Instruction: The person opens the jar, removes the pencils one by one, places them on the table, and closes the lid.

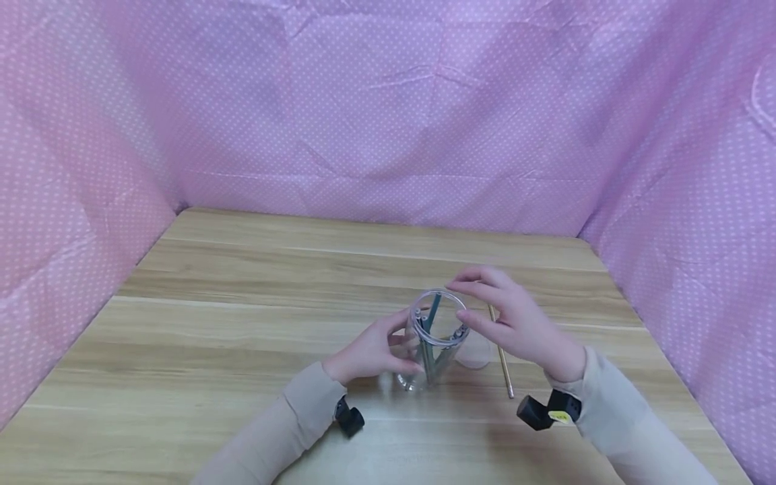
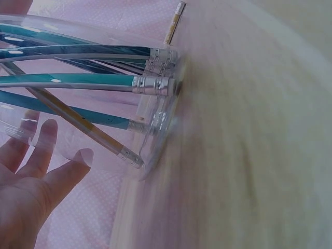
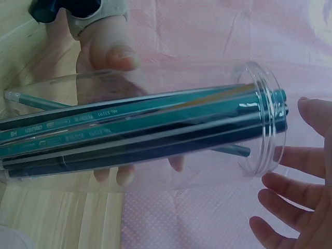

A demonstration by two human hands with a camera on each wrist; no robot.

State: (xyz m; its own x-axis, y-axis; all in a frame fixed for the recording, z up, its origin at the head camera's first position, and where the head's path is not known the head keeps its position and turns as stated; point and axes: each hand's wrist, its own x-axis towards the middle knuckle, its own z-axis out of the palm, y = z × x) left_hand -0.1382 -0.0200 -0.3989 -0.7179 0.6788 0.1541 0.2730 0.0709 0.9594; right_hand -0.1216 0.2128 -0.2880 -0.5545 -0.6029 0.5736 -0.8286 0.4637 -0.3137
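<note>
A clear plastic jar stands on the table, tilted a little, with several green, dark and yellow pencils inside. My left hand grips its side, thumb and fingers round the wall; in the left wrist view the fingertips show against the clear plastic. Metal-banded pencil ends rest near the jar's base. At the open mouth is my right hand, its fingers spread and loosely bent beside the rim, with no pencil in them.
Right of the jar, a gold-coloured pencil lies on the wooden table. Between them a clear round disc, like a lid, lies flat. Pink dotted cloth walls the back and both sides.
</note>
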